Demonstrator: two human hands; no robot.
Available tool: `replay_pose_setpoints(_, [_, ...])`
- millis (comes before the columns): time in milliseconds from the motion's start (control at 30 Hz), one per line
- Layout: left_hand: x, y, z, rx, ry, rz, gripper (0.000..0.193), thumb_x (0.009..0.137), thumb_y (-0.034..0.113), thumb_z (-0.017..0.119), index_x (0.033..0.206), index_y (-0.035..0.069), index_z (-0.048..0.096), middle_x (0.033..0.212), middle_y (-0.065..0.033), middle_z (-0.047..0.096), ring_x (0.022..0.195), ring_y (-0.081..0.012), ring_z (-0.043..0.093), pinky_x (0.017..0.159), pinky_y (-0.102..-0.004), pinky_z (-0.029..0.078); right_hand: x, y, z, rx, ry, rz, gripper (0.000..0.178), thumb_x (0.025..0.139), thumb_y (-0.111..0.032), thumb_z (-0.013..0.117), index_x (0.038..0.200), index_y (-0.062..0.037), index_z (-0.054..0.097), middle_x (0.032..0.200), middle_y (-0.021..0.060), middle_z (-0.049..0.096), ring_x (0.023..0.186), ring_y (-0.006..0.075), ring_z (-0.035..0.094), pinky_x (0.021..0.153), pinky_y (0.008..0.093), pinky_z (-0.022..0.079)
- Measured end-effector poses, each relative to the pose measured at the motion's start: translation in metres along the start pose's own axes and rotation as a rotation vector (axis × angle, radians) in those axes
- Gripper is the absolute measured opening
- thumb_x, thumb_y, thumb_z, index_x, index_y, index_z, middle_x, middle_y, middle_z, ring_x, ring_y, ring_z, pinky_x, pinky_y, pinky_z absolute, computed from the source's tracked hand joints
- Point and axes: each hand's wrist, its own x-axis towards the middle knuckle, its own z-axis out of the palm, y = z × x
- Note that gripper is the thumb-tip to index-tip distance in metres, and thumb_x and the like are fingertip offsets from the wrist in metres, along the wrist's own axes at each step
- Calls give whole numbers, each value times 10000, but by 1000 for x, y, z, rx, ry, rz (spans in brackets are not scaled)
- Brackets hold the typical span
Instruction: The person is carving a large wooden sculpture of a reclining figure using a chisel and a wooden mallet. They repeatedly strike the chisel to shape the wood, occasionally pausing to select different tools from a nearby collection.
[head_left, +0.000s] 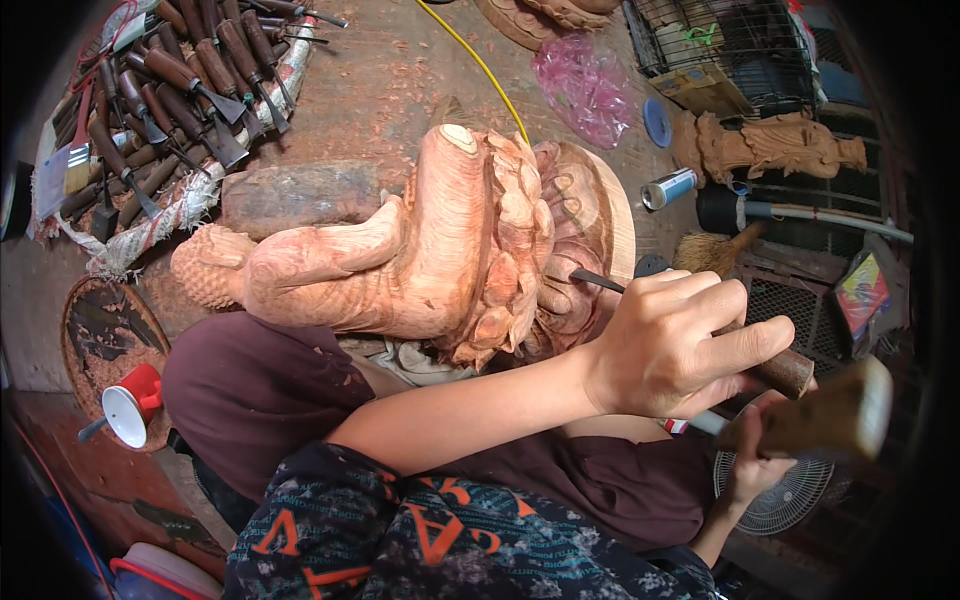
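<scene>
A carved reddish wooden statue [430, 240] of a seated figure lies on its side before me, its curl-covered head to the left and its petal-carved, round base to the right. My left hand [665, 345] is closed around the wooden handle of a carving chisel [785, 368]; the dark blade points left, with its tip at the carved base. On the right, my right hand [757, 465] grips a wooden mallet [825, 415], whose blurred head is close to the chisel's butt end. The mallet partly hides my right fingers.
Several wood-handled chisels [225, 60] fill a wrapped tray at upper left, beside a paintbrush [77, 168]. A red mug [133, 405] stands at lower left. Far right are a pink plastic bag [590, 85], a can [670, 188], another carving [770, 145] and a wire cage [730, 45].
</scene>
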Motion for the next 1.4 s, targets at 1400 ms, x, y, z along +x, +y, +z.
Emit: replay_pose_setpoints(1400, [-16,-17,8,182,-283,-56,518,680,274,773,1176,184,653,728,-16,514,609,-197,571,503,-327,476,7,29,14,149,-104,85,647,850,28,574,1424,15,275,870,43,493,750,114,500,713,249,431])
